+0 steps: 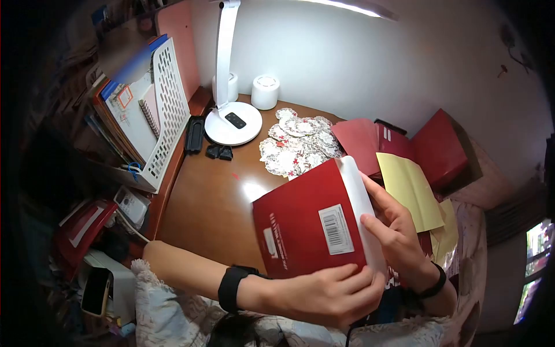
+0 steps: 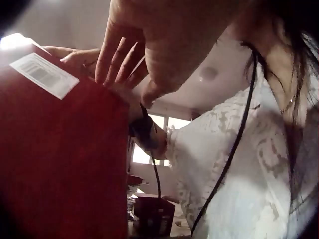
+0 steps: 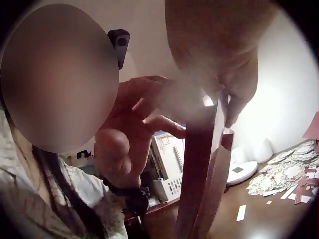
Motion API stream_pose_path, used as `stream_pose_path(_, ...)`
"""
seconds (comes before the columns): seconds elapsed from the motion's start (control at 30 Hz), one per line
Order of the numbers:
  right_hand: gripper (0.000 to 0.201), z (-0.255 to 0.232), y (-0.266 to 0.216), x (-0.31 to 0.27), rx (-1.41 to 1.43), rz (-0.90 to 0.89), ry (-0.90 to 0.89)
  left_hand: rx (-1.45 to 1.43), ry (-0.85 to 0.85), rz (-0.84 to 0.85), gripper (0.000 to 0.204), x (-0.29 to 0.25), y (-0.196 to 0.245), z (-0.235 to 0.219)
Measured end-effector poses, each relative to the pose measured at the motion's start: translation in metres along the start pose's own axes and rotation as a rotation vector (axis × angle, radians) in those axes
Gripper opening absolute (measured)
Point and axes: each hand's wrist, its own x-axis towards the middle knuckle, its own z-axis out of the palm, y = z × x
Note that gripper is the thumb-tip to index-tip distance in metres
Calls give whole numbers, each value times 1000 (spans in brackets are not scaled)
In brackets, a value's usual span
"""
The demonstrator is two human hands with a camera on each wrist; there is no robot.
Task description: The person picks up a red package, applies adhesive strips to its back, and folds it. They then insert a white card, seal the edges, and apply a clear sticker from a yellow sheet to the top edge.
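A flat red box (image 1: 300, 222) with a white barcode label (image 1: 336, 229) and a white edge strip is held up tilted over the desk. My right hand (image 1: 399, 234) grips its white right edge, thumb on the near side, fingers behind. At the lower right corner is my left hand (image 1: 338, 292), its fingers touching the box. The left wrist view shows the left hand's fingers (image 2: 115, 62) extended at the box's edge, with the thumb apart. From the right wrist view, the box (image 3: 199, 164) appears edge-on between both hands.
Ornate paper cutouts (image 1: 300, 141) lie piled on the brown desk (image 1: 199, 205). Red folders (image 1: 358, 139), yellow paper sheets (image 1: 409, 191) and a red box-like case (image 1: 442, 150) stand at right. A white lamp (image 1: 233, 122) and file rack (image 1: 165, 115) are at left.
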Motion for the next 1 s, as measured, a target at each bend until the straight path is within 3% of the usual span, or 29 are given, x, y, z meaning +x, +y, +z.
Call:
stream_pose_path(0.1,60,-7,-1,2,-60,-48,-9,-126,26,-102,29,1,-29,-18)
stream_pose_path(0.13,60,-12,-5,1,-57,-54,-4,-80,280,-299,34,4,-52,-33)
stream_pose_path(0.17,58,-17,-12,0,-83,-69,-68,32,318,-202,38,5,-73,-45)
stream_pose_path(0.2,56,-20,-18,1,-109,-87,-131,-42,356,-345,42,-3,-89,-55)
stream_pose_path(0.27,55,-24,-27,4,-203,-147,-178,-463,327,-699,39,-15,-103,-59)
stream_pose_path(0.3,53,-26,-32,7,-299,-197,-232,-679,138,-829,41,-18,-109,-73)
stream_pose_path(0.33,52,-25,-35,10,-359,-244,-255,-938,85,-847,41,-22,-114,-78)
stream_pose_path(0.37,52,-26,-40,14,-363,-257,-257,-977,134,-854,39,-34,-114,-69)
stream_pose_path(0.43,50,-26,-48,20,-578,-333,-314,-1148,64,-820,36,-44,-122,-72)
stream_pose_path(0.47,48,-28,-43,24,-583,-424,-308,-1113,64,-817,35,-45,-122,-74)
stream_pose_path(0.63,43,-24,-47,27,-690,-436,-318,-918,159,-795,31,-49,-116,-69)
stream_pose_path(0.7,42,-21,-42,29,-832,-599,-256,-959,230,-833,28,-46,-108,-65)
stream_pose_path(0.83,41,-13,-49,24,-824,-590,-280,-1004,334,-895,25,-46,-101,-61)
stream_pose_path(0.9,34,-10,-60,23,-647,-382,-312,-959,339,-926,25,-46,-98,-60)
stream_pose_path(0.93,34,-11,-58,26,-645,-380,-315,-947,324,-945,25,-44,-96,-61)
stream_pose_path(1.0,27,-14,-54,32,-354,-206,-342,-967,331,-926,25,-45,-93,-60)
